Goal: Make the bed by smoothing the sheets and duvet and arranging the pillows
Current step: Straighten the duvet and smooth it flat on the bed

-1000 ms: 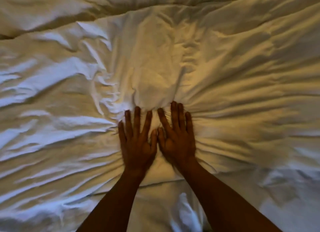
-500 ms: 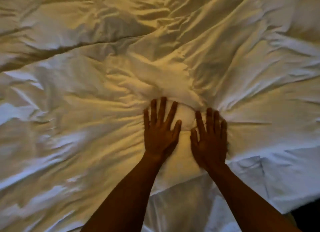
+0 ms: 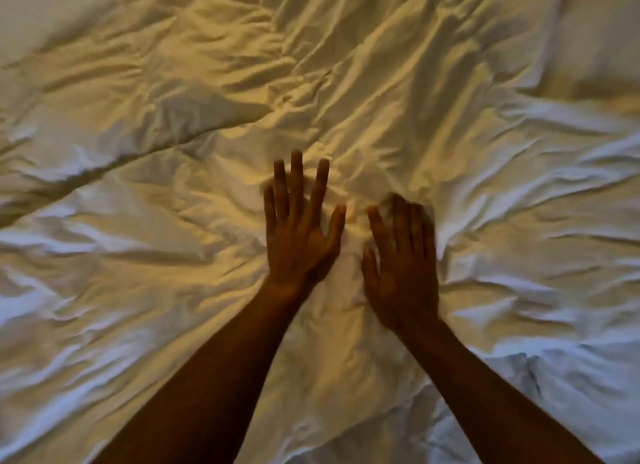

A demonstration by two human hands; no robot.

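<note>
A white, heavily creased duvet (image 3: 173,256) fills almost the whole head view. My left hand (image 3: 299,228) lies flat on it at the centre, fingers straight and spread. Beside it, a little to the right and lower, my right hand (image 3: 401,256) presses flat on the duvet; its fingertips are blurred. A small gap of bunched cloth shows between the two hands. Creases fan outward from them. At the top right a smooth white shape, probably a pillow (image 3: 599,41), lies partly out of frame.
A long dark fold (image 3: 86,176) runs across the duvet at the left. The duvet's near edge (image 3: 519,363) lies at the lower right, with white sheet (image 3: 588,404) showing below it.
Both hands have slid further up the duvet, away from me, and have drawn apart. The view has shifted, and the pillow at the top right shows more.
</note>
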